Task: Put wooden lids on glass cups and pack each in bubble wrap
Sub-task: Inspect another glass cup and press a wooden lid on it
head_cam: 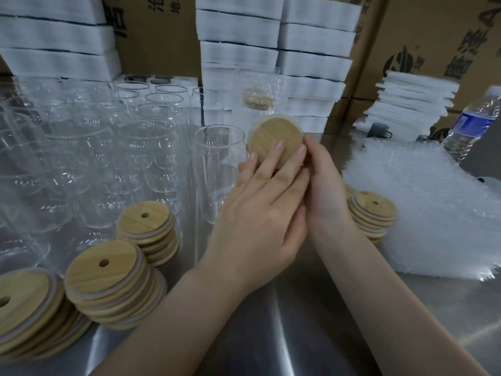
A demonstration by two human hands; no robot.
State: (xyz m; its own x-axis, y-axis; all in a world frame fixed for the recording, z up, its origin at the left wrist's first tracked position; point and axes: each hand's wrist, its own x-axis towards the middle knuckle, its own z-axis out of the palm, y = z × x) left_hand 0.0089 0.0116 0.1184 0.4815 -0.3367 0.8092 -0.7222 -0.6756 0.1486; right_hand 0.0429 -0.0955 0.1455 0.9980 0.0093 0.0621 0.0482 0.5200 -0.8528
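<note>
A round wooden lid with a pale seal ring is held tilted above the steel table. The straight fingers of my left hand lie flat on its top face and press on it. Coming in from the right, my right hand curls round the lid's edge and whatever is under it. Both hands hide that part, so I cannot tell if a cup is there. An empty glass cup stands just left of the hands. Bubble wrap sheets lie to the right.
Several empty glasses crowd the left of the table. Stacks of lids sit at front left and right of my hands. A wrapped cup, white foam stacks, cardboard boxes and a water bottle stand behind.
</note>
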